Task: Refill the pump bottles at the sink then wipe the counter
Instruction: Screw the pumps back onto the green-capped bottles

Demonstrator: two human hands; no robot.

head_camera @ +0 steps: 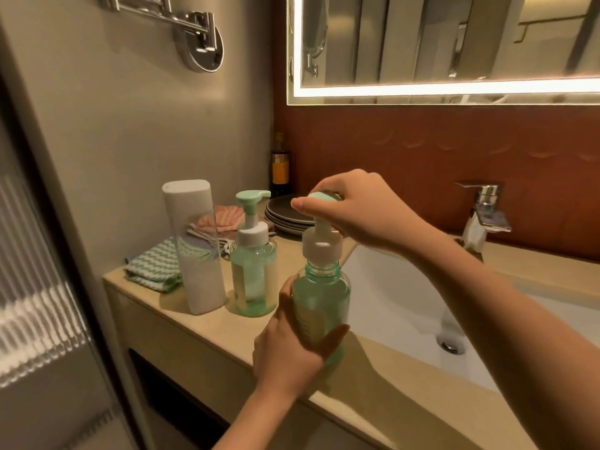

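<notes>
Left hand grips the clear green-tinted plastic bottle upright at the beige counter's front edge, beside the white sink basin. Right hand pinches the mint-and-white pump head, which sits lifted just above the bottle's open threaded neck. A second matching pump bottle and a tall white refill container stand left, near folded striped cloths.

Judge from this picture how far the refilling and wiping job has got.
Done: nothing plainly finished. In hand: the left hand grips one pump bottle while the right hand holds its pump head just off the neck. Left: the second pump bottle stands capped, and the striped cloth lies folded, so wiping looks unstarted.
</notes>
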